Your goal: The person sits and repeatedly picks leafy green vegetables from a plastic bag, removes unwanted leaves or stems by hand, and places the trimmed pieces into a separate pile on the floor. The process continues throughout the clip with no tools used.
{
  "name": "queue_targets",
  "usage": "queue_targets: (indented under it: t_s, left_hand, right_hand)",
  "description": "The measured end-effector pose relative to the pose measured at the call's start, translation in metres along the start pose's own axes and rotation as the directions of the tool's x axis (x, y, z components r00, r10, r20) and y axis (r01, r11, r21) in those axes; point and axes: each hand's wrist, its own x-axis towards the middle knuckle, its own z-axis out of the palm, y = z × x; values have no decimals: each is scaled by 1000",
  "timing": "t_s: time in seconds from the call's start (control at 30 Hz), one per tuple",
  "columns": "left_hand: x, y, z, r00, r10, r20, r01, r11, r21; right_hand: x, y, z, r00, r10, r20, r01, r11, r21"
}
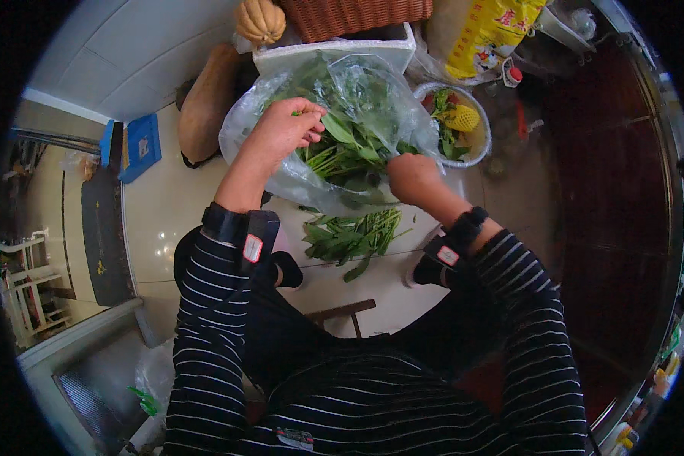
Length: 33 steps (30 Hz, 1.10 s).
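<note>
A large clear plastic bag (245, 125) full of leafy green stems (333, 159) lies open before me, against a white foam box (333, 50). My left hand (288, 128) is over the bag's left side, with a green leaf at its fingertips. My right hand (415, 178) is closed at the bag's right edge; its fingers are turned away, so what it grips is hard to see. Below the bag, between my feet, a loose pile of leafy greens (347, 235) rests on the tiled floor.
A wicker basket (359, 17) and a ribbed pumpkin (260, 21) are at the foam box. Left of the bag stands a long squash (205, 108); right, a lined bin (481, 153) holds scraps and yellow foam netting. A blue dustpan (141, 148) lies farther left. A wooden stool part (342, 310) shows below.
</note>
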Motion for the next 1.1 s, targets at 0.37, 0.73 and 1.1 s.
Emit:
queue_targets:
  t_s: [0.37, 0.73, 1.1]
  left_hand:
    - [-21, 26, -22, 820, 277, -502, -358, 931, -71]
    - [-50, 59, 59, 350, 936, -45, -744, 306, 594]
    - [-29, 29, 75, 871, 484, 80, -491, 857, 159]
  right_hand:
    - [-80, 53, -117, 927, -311, -212, 240, 54, 969]
    - [-54, 52, -99, 962, -148, -230, 260, 241, 935]
    - [-52, 45, -95, 951, -190, -245, 281, 192, 940]
